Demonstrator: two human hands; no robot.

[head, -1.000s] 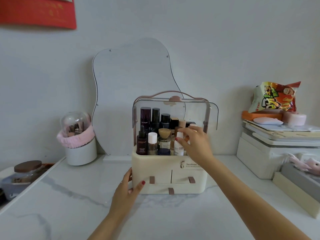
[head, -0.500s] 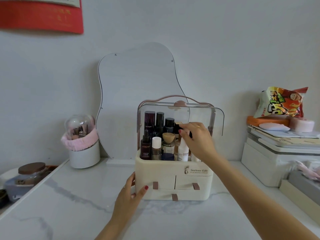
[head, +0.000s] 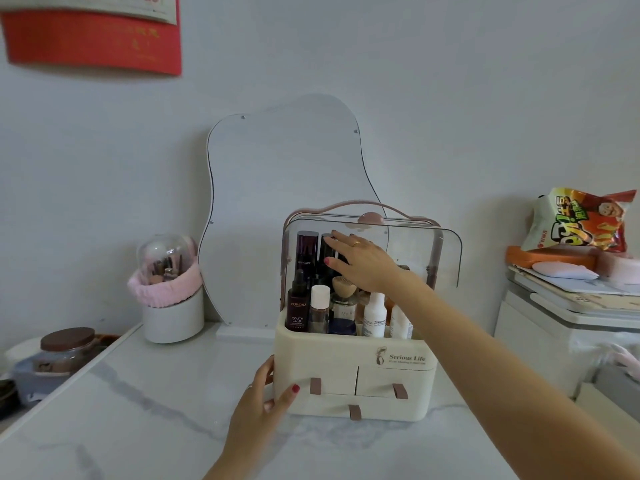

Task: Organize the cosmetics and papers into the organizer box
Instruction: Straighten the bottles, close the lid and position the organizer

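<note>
The organizer box (head: 353, 379) is set on the marble worktop (head: 145, 420), back toward the wall and just in front of a wavy mirror (head: 287, 209). Bare worktop is seen before it and to its left; the worktop's left edge runs diagonally past a brown-lidded jar (head: 65, 351). To the right, room is narrowed by a white stack (head: 568, 327) topped by a snack bag (head: 581, 220). A brush holder (head: 169, 289) stands well left of the box. The box's clear lid (head: 446, 251) is raised. Upright bottles fill its open top: a dark serum bottle (head: 297, 303), a white-capped bottle (head: 319, 310), a white tube (head: 375, 315), tall dark bottles (head: 307, 251) behind. Three drawers are shut. The left hand (head: 263, 407) is pressed, fingers spread, against the box's lower left corner. The right hand (head: 363, 261) is reached in, open-fingered, over the tall bottles; a grip cannot be told.
</note>
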